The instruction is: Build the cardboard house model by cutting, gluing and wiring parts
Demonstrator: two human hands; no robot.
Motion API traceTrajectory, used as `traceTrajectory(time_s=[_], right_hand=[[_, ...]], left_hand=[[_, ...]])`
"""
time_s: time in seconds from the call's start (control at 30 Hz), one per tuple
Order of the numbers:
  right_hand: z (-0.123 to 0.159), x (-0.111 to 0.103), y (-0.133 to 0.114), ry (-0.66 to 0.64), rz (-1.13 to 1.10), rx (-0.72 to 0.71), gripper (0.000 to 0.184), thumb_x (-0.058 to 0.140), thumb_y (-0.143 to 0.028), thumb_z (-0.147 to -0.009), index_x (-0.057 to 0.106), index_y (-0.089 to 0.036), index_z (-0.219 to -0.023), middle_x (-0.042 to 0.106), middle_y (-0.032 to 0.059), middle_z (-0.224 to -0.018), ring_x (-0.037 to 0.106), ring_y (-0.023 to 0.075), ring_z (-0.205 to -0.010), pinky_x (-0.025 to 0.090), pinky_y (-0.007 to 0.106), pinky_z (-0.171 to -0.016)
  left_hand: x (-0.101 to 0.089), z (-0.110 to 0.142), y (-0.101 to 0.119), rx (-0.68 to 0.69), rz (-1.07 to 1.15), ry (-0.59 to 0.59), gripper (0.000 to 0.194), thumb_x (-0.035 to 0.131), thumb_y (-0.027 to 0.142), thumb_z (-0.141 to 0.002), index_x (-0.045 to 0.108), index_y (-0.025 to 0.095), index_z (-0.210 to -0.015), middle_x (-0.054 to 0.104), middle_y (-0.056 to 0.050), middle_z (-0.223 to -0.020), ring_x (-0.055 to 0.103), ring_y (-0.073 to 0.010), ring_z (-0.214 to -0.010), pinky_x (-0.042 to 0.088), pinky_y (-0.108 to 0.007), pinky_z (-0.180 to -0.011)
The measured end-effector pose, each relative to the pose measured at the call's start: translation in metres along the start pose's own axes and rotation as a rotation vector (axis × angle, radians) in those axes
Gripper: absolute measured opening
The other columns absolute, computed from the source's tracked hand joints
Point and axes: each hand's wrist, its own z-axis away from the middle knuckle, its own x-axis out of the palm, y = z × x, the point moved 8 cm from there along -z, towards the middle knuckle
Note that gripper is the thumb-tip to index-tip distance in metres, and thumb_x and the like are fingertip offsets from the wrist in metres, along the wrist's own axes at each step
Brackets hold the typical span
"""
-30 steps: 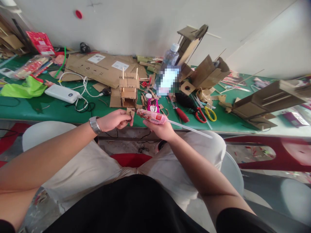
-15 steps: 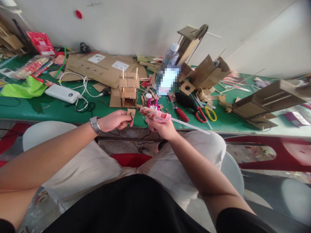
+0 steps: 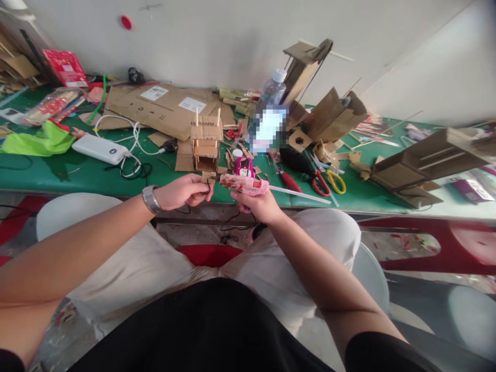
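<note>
Between the fingers of my left hand (image 3: pixel 189 192) is a small cardboard piece (image 3: pixel 208 178) with a dark cord across it. My right hand (image 3: pixel 258 204) is wrapped round the handle of a pink hot glue gun (image 3: pixel 244 185), its body stained and smeared. The gun's nozzle points left and lies at the cardboard piece; whether it touches I cannot tell. A translucent glue stick (image 3: pixel 300 194) juts from the gun's rear. Just behind my hands stands a small cardboard structure (image 3: pixel 205 147) with wooden sticks. A small magenta bottle (image 3: pixel 244 166) with a white cap is behind the gun.
On the green table (image 3: pixel 93 178) lie a white power bank (image 3: pixel 98 149), a flat cardboard sheet (image 3: pixel 163 111), a red-handled screwdriver (image 3: pixel 290 182) and scissors (image 3: pixel 320 183). A clear bottle (image 3: pixel 273 90) and a lit phone (image 3: pixel 269 126) stand behind. A long cardboard structure (image 3: pixel 422 160) is on the right.
My right hand has shifted slightly left with the glue gun, bringing its nozzle closer to the cardboard piece. The left hand has barely moved and still holds the piece.
</note>
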Motion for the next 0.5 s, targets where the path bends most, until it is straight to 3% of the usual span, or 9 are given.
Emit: traceTrajectory(time_s=[0.5], right_hand=[[0.002, -0.003, -0.013, 0.035, 0.124, -0.064, 0.05, 0.08, -0.051, -0.086, 0.082, -0.014, -0.12, 0.059, -0.0039, -0.057, 0.046, 0.0109, -0.049, 0.039, 0.026, -0.047]], left_hand=[[-0.001, 0.002, 0.003, 0.004, -0.007, 0.035, 0.036, 0.084, 0.041, -0.084, 0.07, 0.013, -0.068, 0.032, 0.005, -0.054, 0.023, -0.0058, -0.047, 0.016, -0.023, -0.047]])
